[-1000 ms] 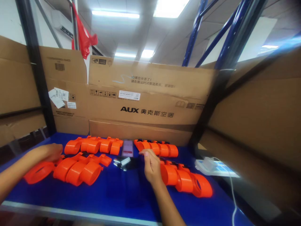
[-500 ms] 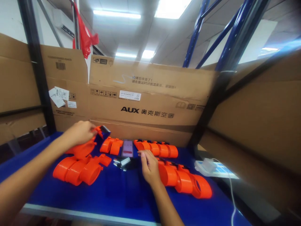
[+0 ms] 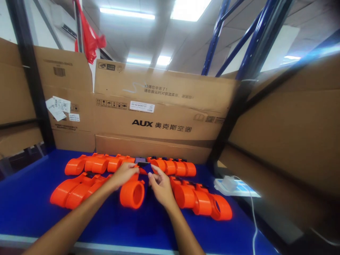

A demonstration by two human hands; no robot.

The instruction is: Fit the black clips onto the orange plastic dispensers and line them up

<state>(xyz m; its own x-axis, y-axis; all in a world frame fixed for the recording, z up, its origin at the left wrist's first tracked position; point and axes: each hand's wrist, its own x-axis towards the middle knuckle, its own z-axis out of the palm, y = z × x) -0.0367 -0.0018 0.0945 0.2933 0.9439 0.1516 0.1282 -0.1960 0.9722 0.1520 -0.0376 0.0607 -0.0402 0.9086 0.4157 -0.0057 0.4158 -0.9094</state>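
Orange plastic, a ringed part (image 3: 132,193), now sits at the middle of the blue table (image 3: 32,198); half a second ago our left hand (image 3: 124,173) carried it in from the left rows. We grip its top with the left hand, while our right hand (image 3: 159,186) pinches its dark tab, so fitting seems underway. Orange rows (image 3: 98,164) flank us, cardboard boxes (image 3: 164,106) wall the shelf, a white charger (image 3: 228,184) lies right

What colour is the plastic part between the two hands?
Bright orange plastic part, seen best in the head view.
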